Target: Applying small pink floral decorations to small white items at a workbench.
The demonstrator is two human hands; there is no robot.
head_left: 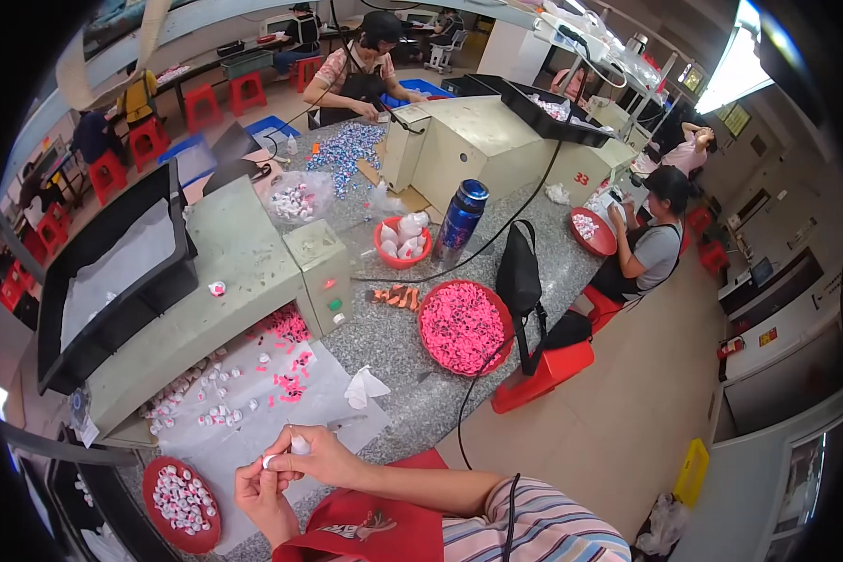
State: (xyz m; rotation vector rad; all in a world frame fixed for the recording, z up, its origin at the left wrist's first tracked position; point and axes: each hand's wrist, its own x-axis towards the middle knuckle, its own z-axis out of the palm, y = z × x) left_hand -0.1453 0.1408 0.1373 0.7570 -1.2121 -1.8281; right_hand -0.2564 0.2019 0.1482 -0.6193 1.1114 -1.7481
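My left hand (263, 495) pinches a small white piece (269, 461) between thumb and fingers, low over the white paper sheet (249, 439). Close against it, my right hand (323, 456) grips a small white squeeze bottle (300, 445), its fingertips at the same piece. Finger overlap hides most of the piece. Beyond my hands, small white and pink pieces (219, 416) lie scattered on the paper, with loose pink parts (290, 386) to their right. A red basket (214, 523) of white pieces with pink and dark marks stands to the left.
A grey machine housing (232, 260) bridges the paper and carries a black tray (179, 242). On the speckled tabletop (376, 351) are a red basket (509, 337) of pink parts, a bowl (402, 263) of white bottles, a blue tumbler (461, 218) and a black bag (518, 274). People sit working nearby.
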